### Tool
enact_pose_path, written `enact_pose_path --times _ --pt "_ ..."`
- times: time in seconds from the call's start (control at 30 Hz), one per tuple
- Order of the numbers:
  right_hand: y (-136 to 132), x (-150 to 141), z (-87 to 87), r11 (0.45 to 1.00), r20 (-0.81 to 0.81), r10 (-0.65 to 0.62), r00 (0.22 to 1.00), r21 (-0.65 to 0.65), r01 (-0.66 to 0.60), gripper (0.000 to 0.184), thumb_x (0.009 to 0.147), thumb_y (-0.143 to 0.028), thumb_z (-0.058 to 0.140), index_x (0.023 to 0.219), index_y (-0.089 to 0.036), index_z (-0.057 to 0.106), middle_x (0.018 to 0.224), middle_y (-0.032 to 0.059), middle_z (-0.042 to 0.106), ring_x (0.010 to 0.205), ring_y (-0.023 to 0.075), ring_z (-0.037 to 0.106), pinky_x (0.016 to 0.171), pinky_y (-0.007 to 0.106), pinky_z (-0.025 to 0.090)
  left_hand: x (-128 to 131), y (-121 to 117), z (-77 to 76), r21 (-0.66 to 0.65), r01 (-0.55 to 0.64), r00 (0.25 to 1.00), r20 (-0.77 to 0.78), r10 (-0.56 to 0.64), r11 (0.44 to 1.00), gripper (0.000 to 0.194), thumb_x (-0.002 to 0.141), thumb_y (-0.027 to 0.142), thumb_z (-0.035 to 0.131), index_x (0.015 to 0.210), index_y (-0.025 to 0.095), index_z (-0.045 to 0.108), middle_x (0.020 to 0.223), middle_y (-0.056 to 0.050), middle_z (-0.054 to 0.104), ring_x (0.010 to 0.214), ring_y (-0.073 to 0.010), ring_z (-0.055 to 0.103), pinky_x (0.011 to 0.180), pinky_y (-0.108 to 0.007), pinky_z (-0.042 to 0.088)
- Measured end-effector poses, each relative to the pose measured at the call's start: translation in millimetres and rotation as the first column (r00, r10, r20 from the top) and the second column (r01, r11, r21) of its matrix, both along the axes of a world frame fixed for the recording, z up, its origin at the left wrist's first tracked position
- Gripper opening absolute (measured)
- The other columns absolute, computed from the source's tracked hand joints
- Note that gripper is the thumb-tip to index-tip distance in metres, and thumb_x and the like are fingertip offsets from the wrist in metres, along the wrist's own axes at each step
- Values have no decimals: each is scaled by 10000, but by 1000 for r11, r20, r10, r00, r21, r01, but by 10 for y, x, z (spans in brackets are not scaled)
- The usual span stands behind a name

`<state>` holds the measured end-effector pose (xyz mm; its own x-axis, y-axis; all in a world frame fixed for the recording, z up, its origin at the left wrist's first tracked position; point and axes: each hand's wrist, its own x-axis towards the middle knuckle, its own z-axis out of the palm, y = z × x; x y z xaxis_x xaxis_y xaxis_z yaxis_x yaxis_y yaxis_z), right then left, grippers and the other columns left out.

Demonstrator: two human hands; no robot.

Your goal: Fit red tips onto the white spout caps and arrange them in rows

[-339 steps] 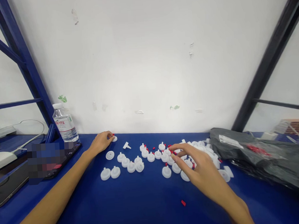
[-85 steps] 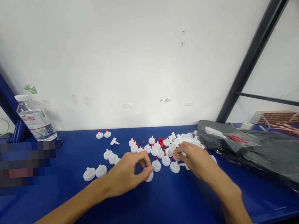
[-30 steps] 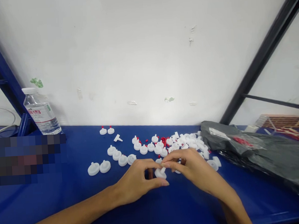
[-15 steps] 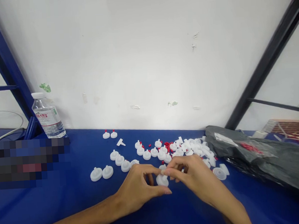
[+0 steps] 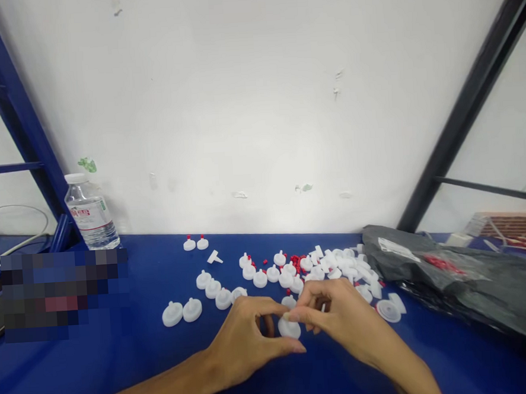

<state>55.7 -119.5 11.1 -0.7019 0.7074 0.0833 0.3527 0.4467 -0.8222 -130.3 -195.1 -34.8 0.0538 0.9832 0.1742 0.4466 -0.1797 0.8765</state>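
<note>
Between its thumb and forefinger, my left hand (image 5: 249, 334) holds a white round plastic spouted cap (image 5: 289, 328) above the blue table. The thumb and fingers of my right hand (image 5: 329, 306) are pinched at the top of this cap's spout. Whether a smaller piece sits between those fingertips is hidden. Similar white spouted caps stand in loose rows beyond and left of my hands, among them a pair at the near left (image 5: 192, 309). Two caps with red tips (image 5: 202, 243) stand at the back. A white T-shaped piece (image 5: 214, 257) lies alone.
Behind my right hand lies a pile of white plastic parts (image 5: 349, 263) beside small red pieces (image 5: 297, 261). A dark plastic bag (image 5: 455, 280) covers the right side. A water bottle (image 5: 92, 216) stands at the back left. The wall (image 5: 257, 102) bounds the table's far edge.
The view has tilted slightly, so everything sits a little lower. Both hands keep hold of the cap, and the right fingertips have shifted slightly over its spout.
</note>
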Motion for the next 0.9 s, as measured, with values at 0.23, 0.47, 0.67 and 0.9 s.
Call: enact_pose_path --times 0.23,0.47,0.67,0.9 --pt "31 45 43 996 -123 -16 992 87 27 268 968 -444 571 905 -218 700 695 -12 687 604 136 623 574 227 456 27 -22 70 4 -75 996 46 75 997 457 718 486 842 1084 221 777 621 22 661 530 -106 492 528 -239 376" --pt "126 110 9 960 -252 -202 947 140 242 490 1000 -610 408 913 -213 681 671 -3 645 543 142 606 521 244 456 -431 207 402 196 -303 953 53 298 933 555 846 531 702 1274 186 631 887 -70 761 625 -168 664 535 -252 445" --pt "90 87 35 951 -236 -208 949 177 253 502 1006 -609 396 876 -221 686 658 -9 655 527 135 599 536 247 453 -1284 497 463 385 -498 760 -237 605 777 478 855 558 641 1173 205 691 1100 -83 716 899 -239 680 811 -340 519" --pt "68 82 57 944 -222 -210 952 208 256 503 1013 -599 386 855 -233 692 665 -10 680 534 141 613 543 252 446 -1716 653 159 301 -513 685 -420 595 803 459 821 536 619 1084 183 750 1078 -93 723 924 -258 659 877 -348 496"
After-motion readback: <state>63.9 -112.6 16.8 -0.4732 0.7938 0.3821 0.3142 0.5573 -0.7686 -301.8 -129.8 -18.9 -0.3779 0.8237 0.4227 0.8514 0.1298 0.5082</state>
